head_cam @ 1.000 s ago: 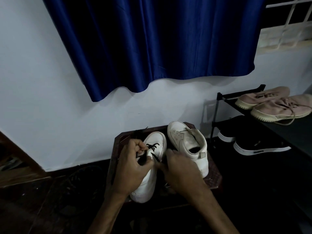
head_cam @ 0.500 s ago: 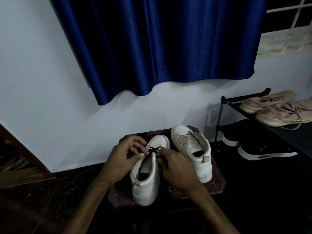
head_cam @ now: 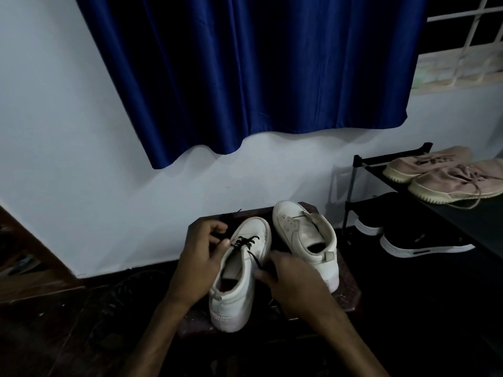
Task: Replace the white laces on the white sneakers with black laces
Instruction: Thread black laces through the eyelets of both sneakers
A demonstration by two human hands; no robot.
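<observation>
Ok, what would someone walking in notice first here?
The big blue curtain fills the upper wall. Below it, the left hand and right hand pinch a black lace on a white sneaker standing on a dark stool, its unlaced twin beside it. Pink shoes sit on a rack at right.

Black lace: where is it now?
Head view, centre: the black lace crosses the front eyelets of the nearer white sneaker, between the left hand and right hand.
</observation>
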